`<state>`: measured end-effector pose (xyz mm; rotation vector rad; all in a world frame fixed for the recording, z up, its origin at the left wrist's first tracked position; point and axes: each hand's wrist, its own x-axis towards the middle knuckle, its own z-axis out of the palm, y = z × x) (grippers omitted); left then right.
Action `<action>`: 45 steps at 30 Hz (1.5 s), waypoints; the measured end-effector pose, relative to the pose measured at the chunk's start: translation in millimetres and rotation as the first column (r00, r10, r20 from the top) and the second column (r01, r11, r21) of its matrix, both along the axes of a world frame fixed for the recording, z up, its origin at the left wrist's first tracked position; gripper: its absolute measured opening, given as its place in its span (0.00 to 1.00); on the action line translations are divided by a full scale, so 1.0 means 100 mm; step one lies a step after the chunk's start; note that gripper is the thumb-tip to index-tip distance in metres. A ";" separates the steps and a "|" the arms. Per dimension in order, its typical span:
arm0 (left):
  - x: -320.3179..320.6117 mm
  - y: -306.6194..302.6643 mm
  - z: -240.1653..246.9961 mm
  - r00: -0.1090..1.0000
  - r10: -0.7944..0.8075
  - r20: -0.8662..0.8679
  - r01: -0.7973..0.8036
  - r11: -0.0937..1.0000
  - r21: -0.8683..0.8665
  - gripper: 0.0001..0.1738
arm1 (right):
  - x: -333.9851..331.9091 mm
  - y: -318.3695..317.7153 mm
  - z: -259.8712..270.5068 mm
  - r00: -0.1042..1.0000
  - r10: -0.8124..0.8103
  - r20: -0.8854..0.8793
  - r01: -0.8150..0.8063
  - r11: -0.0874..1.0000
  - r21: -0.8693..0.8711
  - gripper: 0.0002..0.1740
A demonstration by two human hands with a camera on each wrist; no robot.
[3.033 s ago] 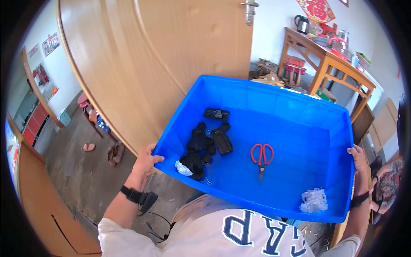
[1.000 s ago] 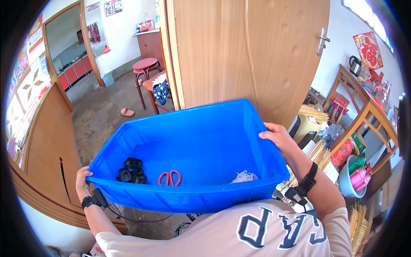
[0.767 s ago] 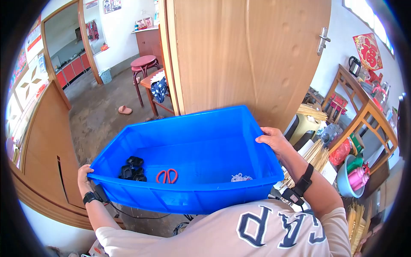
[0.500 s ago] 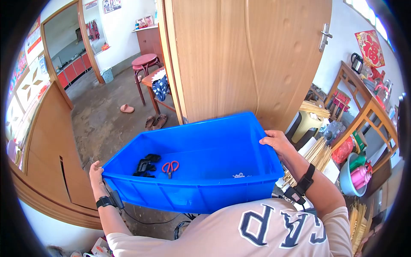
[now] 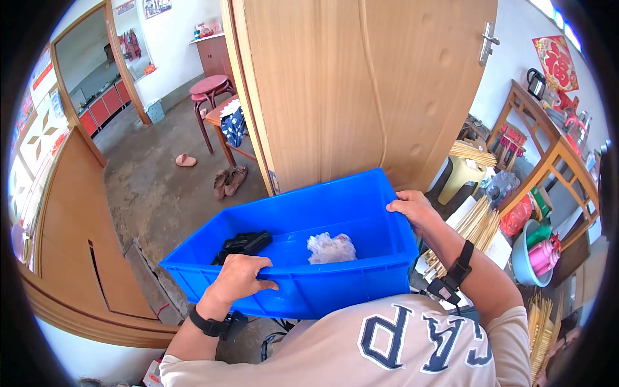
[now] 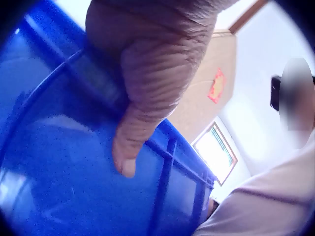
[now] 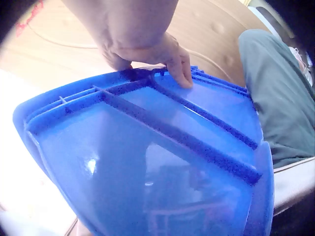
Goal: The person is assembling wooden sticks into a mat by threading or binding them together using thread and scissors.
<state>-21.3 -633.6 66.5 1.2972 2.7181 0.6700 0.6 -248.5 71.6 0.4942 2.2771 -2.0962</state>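
A blue bin (image 5: 329, 287) is held in front of the body, its near wall towards the shirt. My left hand (image 5: 240, 278) grips the near rim left of its middle; the left wrist view has its thumb (image 6: 132, 142) against the outer wall. At the far right corner my right hand (image 5: 414, 209) holds the rim, and in the right wrist view fingers (image 7: 181, 71) of it bend over the edge. Inside lie black items (image 5: 248, 243) at the left, partly behind my left hand, and a whitish, crinkled bundle (image 5: 331, 248) nearer the right.
Beyond the bin stands a wooden door (image 5: 329, 97). Shoes (image 5: 230, 182), a slipper (image 5: 186, 160) and a red stool (image 5: 209, 85) are on the left floor. At the right are thin sticks (image 5: 465, 233), a light-blue basin (image 5: 525, 261) and a wooden table (image 5: 548, 151).
My left hand has gone from the bin's left corner to its near rim. The red-handled scissors are no longer visible, and the whitish bundle shows larger and further left. My right hand keeps its hold.
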 end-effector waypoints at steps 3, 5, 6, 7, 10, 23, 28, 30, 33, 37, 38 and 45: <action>-0.02 -0.01 -0.03 0.993 -0.017 -0.120 0.037 0.985 0.168 0.23 | -0.04 -0.01 -0.02 1.000 -0.021 0.001 0.021 0.999 -0.028 0.12; -0.04 -0.02 -0.03 0.986 -0.026 -0.166 0.058 0.980 0.190 0.22 | -0.09 -0.02 -0.05 0.999 -0.027 0.016 0.028 0.999 -0.036 0.11; -0.06 -0.03 -0.02 0.982 -0.023 -0.186 0.053 0.987 0.154 0.22 | -0.13 -0.03 -0.08 1.000 -0.019 0.011 0.020 0.997 -0.075 0.10; -0.09 -0.03 0.00 0.977 -0.020 -0.210 0.046 0.992 0.119 0.22 | -0.17 -0.02 -0.12 1.000 -0.010 0.002 0.010 0.993 -0.113 0.09; -0.21 -0.06 0.08 0.975 -0.049 -0.216 0.062 0.997 0.052 0.22 | -0.26 -0.04 -0.27 0.999 0.012 0.034 -0.005 0.977 -0.212 0.09; -0.54 -0.09 0.45 0.967 -0.077 -0.241 0.082 0.997 0.013 0.20 | -0.36 -0.22 -0.27 0.992 0.017 0.128 0.014 0.973 -0.231 0.16; -0.59 -0.26 0.47 0.967 -0.001 -0.253 0.005 1.000 0.015 0.22 | -0.42 -0.30 -0.42 0.985 0.103 0.141 -0.060 0.957 -0.285 0.25; -0.65 -0.36 0.47 0.970 0.014 -0.243 -0.014 1.000 0.005 0.24 | -0.46 -0.23 -0.58 0.986 0.069 0.150 -0.027 0.964 -0.264 0.28; -0.76 -0.55 0.49 0.974 0.153 -0.166 -0.150 0.988 0.030 0.25 | -0.35 -0.10 -0.54 0.988 -0.015 0.151 0.052 0.968 -0.245 0.32; -0.98 -0.82 0.48 0.966 0.255 -0.033 -0.255 0.967 0.005 0.25 | -0.21 0.22 -0.55 0.988 -0.113 0.107 0.140 0.944 -0.299 0.32; -1.02 -0.88 0.46 0.961 0.276 -0.019 -0.276 0.961 -0.017 0.24 | -0.18 0.32 -0.55 0.988 -0.116 0.104 0.142 0.943 -0.300 0.32; -1.24 -1.08 -0.02 0.965 0.245 -0.094 -0.256 0.959 -0.121 0.22 | 0.14 0.74 -0.44 0.965 -0.253 0.067 0.262 0.922 -0.285 0.31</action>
